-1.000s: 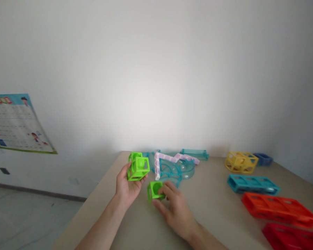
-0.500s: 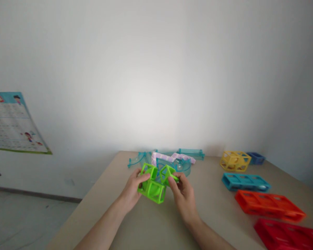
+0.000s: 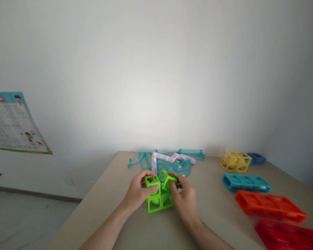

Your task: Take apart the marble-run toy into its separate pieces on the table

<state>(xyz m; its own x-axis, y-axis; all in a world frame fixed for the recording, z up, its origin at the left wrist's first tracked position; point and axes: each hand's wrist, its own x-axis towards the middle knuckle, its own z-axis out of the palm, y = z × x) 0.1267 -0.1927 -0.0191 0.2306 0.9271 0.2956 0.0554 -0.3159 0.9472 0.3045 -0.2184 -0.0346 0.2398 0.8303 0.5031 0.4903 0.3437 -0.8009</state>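
Several bright green open-frame cube blocks (image 3: 154, 204) are clustered in front of me, two side by side at the bottom and others above them. My left hand (image 3: 139, 192) is closed on the upper left cube, thumb on its near face and fingers behind. A tilted green cube (image 3: 166, 180) sits at the upper right, pinched between the thumb and fingers of my right hand (image 3: 184, 194). Whether this tilted cube is joined to the rest I cannot tell. Part of the cluster is hidden by my fingers.
Behind the blocks lie clear teal track pieces (image 3: 190, 152) and a lilac zigzag strip (image 3: 167, 158). On the right are a yellow frame block (image 3: 236, 161), a dark blue one (image 3: 256, 158), and long teal (image 3: 246, 182), orange (image 3: 270, 205) and red (image 3: 289, 234) block rows. A wall stands behind the table.
The green blocks have come down and turned, so two cubes now sit level at the bottom. My right hand has brought the tilted cube closer to the left one.
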